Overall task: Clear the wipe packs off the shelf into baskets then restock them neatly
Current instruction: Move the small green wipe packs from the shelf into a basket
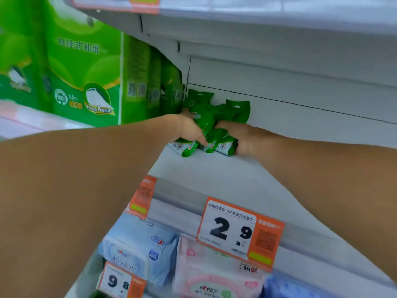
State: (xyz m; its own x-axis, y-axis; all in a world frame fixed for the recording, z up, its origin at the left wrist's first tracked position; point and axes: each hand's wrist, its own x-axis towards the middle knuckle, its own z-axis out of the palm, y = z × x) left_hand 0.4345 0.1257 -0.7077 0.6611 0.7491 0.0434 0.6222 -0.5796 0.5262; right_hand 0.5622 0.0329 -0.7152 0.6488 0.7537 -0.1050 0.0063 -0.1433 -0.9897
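Note:
A bunch of small green wipe packs (211, 123) lies at the back of the white shelf (214, 175), against the rear panel. My left hand (190, 127) presses on the bunch from the left, fingers curled over the packs. From the right, my right hand (242, 137) clasps the same bunch, thumb on top. Both forearms reach in across the shelf. The lower ends of the packs stick out below my fingers. No basket is in view.
Large green tissue packages (86, 76) stand on the shelf to the left of the packs. An upper shelf (257, 29) overhangs. On the shelf's front rail hangs a price tag (238, 231) reading 2.9. Blue (137, 246) and pink (217, 274) wipe packs sit on the shelf below.

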